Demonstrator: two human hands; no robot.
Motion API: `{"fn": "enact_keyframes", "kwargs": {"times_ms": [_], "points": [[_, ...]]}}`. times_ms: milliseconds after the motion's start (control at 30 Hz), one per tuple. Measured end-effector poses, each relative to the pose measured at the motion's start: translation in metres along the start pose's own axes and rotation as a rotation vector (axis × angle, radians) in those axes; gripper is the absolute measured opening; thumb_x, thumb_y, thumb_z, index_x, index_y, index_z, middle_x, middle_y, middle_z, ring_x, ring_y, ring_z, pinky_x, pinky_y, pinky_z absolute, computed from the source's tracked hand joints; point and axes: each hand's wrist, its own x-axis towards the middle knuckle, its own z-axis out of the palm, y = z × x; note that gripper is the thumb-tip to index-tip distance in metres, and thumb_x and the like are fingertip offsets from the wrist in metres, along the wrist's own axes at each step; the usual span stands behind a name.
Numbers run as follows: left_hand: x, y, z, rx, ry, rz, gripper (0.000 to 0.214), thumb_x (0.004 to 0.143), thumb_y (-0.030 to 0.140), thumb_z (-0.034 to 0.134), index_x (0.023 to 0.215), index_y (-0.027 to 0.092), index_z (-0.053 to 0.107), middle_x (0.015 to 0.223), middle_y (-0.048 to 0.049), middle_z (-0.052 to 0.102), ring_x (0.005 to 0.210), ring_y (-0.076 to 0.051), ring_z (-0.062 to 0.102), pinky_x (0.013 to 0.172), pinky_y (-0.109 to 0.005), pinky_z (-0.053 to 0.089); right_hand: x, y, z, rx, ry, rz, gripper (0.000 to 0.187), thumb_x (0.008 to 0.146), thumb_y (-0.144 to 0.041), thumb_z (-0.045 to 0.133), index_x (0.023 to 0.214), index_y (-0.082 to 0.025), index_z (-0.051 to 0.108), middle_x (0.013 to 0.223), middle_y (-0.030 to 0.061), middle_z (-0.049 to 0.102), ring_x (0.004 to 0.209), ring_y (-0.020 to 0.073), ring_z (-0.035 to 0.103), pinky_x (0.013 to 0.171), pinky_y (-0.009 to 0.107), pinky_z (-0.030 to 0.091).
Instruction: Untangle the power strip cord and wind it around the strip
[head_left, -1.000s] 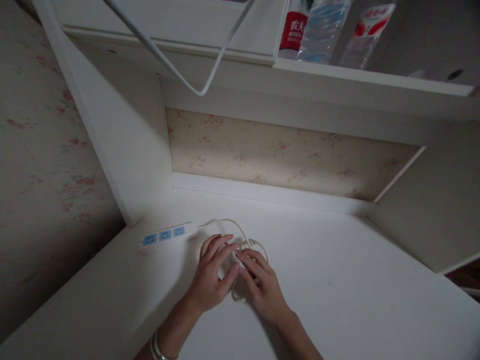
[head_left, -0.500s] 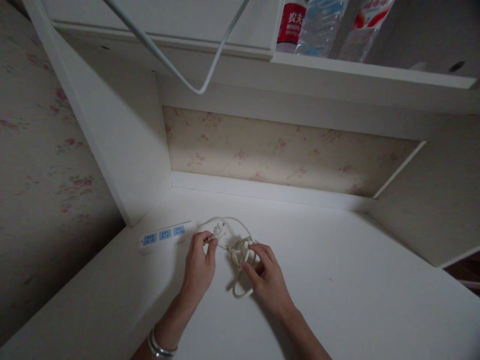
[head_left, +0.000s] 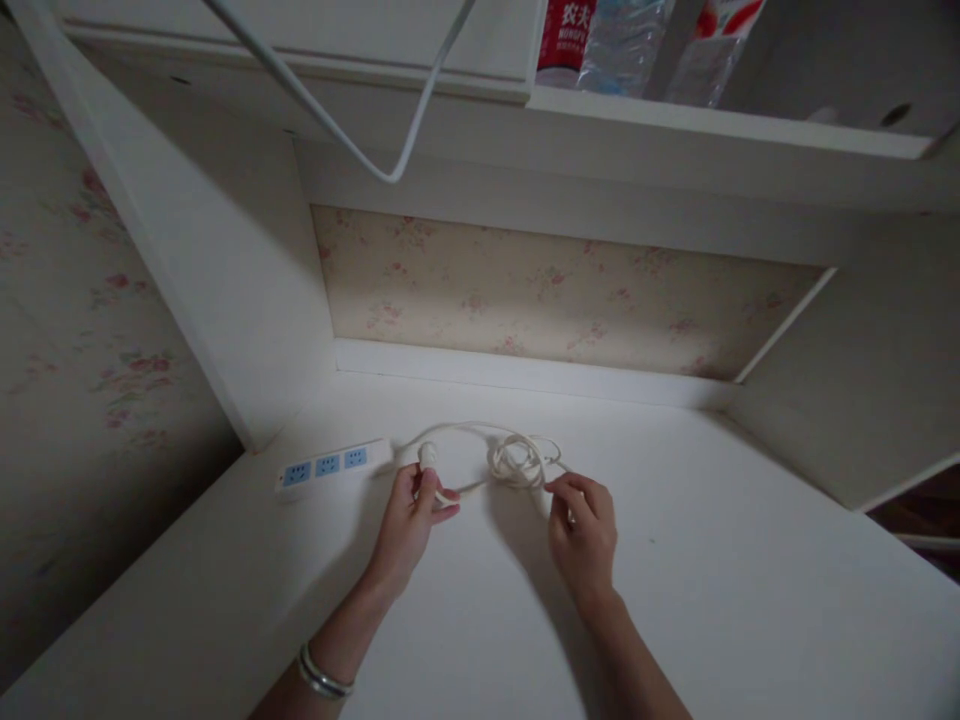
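A white power strip [head_left: 324, 470] with blue socket faces lies on the desk to the left of my hands. Its cream cord [head_left: 517, 462] runs from the strip's right end into a loose tangle of loops. Between thumb and fingers, my left hand [head_left: 414, 508] grips the plug [head_left: 427, 456] at the cord's end, with a stretch of cord passing under its fingers. My right hand [head_left: 583, 520] pinches a loop of the cord at the tangle's right side. Its lower fingers are curled in and partly hidden.
The white desk [head_left: 465, 630] stretches around my hands, with a panel [head_left: 225, 290] rising at the left. Overhead, a shelf [head_left: 720, 125] holds plastic bottles [head_left: 622, 50]. A grey-white cable [head_left: 390, 175] hangs down in front of the cabinet.
My right hand has moved right, drawing the cord with it, and the tangle is spread wider and raised. The left hand has shifted its hold on the plug, which now points away.
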Motion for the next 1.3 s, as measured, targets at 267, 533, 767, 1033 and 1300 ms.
{"fn": "enact_keyframes", "kwargs": {"times_ms": [267,533,767,1033,1300], "points": [[0.001,-0.012,-0.001,0.15,0.0,-0.039,0.04,0.076,0.05,0.065,0.089,0.017,0.046,0.08,-0.0041,0.067,0.081,-0.02,0.069,0.074,-0.035,0.056,-0.009,-0.027,0.012,0.036,-0.475,0.118,0.023,0.08,-0.007,0.043,0.077,-0.02,0.062,0.084,0.0028,0.063,0.074,0.013,0.06,0.068,0.023,0.043],[0.003,-0.011,-0.014,0.846,-0.094,0.225,0.032,0.091,0.042,0.042,0.111,0.024,0.06,0.086,-0.0043,0.071,0.074,-0.018,0.067,0.065,-0.027,0.051,-0.002,-0.005,0.015,-0.458,-0.769,0.373,0.044,0.091,-0.027,0.035,0.134,-0.025,0.045,0.107,0.0077,0.066,0.077,0.0215,0.066,0.062,0.03,0.043],[-0.015,-0.002,-0.008,1.178,-0.297,0.411,0.053,0.082,0.031,0.056,0.134,0.027,0.044,0.099,-0.0034,0.067,0.085,-0.017,0.064,0.077,-0.028,0.049,0.004,0.0,0.022,-0.539,-0.809,0.36,0.037,0.095,-0.035,0.029,0.126,-0.028,0.048,0.106,0.0072,0.064,0.077,0.022,0.066,0.062,0.031,0.044],[-0.011,0.0,-0.014,1.474,-0.285,0.556,0.016,0.086,0.036,0.058,0.096,0.024,0.063,0.093,-0.0036,0.063,0.089,-0.021,0.059,0.075,-0.032,0.046,0.005,0.01,0.023,-0.474,-0.687,0.386,0.028,0.093,-0.036,0.036,0.111,-0.028,0.056,0.113,0.0046,0.062,0.075,0.0178,0.065,0.058,0.026,0.039],[-0.013,0.001,-0.007,1.532,-0.322,0.715,0.019,0.093,0.033,0.047,0.087,0.02,0.06,0.092,-0.0059,0.061,0.089,-0.022,0.056,0.08,-0.036,0.043,0.001,0.022,0.031,0.018,-0.393,0.528,0.024,0.087,-0.038,0.043,0.094,-0.023,0.059,0.092,0.0032,0.067,0.074,0.0164,0.062,0.068,0.027,0.044]]}}
